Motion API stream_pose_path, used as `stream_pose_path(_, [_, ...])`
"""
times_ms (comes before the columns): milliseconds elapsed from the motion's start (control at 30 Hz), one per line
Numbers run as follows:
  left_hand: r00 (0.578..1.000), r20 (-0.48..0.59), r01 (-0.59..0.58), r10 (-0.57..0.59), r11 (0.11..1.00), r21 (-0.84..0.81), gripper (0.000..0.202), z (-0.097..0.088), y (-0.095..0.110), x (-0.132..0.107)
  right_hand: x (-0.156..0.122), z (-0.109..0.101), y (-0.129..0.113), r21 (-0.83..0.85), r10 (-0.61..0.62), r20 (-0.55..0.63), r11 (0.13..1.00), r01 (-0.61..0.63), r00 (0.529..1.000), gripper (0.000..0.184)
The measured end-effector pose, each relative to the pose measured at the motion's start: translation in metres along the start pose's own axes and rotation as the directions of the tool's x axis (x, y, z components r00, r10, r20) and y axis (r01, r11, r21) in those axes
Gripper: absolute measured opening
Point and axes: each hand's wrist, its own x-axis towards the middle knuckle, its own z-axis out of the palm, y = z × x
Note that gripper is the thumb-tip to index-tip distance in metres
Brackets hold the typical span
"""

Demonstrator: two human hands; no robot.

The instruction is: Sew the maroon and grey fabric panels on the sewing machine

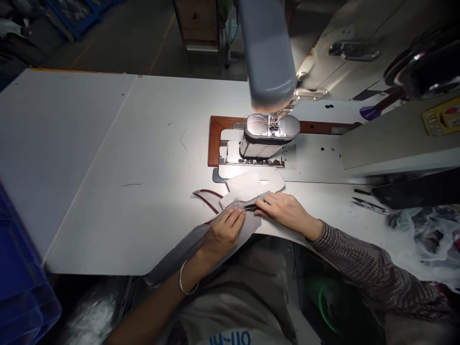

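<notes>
Left hand (224,228), head view: fingers pinch the grey fabric (252,229) near its seam edge. Right hand (280,210): grasping a small dark tool (250,207), its tip close to the left fingertips; the tool's exact type cannot be told. The fabric lies at the near edge of the counter (143,139), partly overhanging toward the lap, in front of the sewing machine's post (268,136). A pale panel (246,186) lies just beyond the hands, a dark red strip (208,192) to their left.

Risks, as judged: a slip of the tool could nick cloth or a left fingertip, the two being so close. The overhanging length could drag the work off the counter should the left pinch loosen.
</notes>
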Motion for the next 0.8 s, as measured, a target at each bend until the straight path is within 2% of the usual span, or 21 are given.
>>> stream_pose_path(300, [0.999, 0.035, 0.044, -0.042, 0.997, -0.056, 0.037, 0.0, 0.0, 0.0, 0.001, -0.005, -0.013, -0.029, 0.059, 0.011, 0.998, -0.059, 0.998, 0.032])
stream_pose_path(500, [0.996, 0.049, 0.072, -0.069, 0.995, -0.075, 0.034, 0.0, 0.0, 0.001, -0.001, -0.007, -0.018, -0.103, 0.022, 0.01, 0.994, -0.021, 1.0, 0.015])
stream_pose_path(800, [0.995, 0.017, 0.1, -0.098, 0.99, -0.098, 0.029, -0.002, 0.003, 0.004, 0.003, -0.015, -0.019, -0.155, -0.018, 0.007, 0.988, 0.019, 1.0, 0.019])
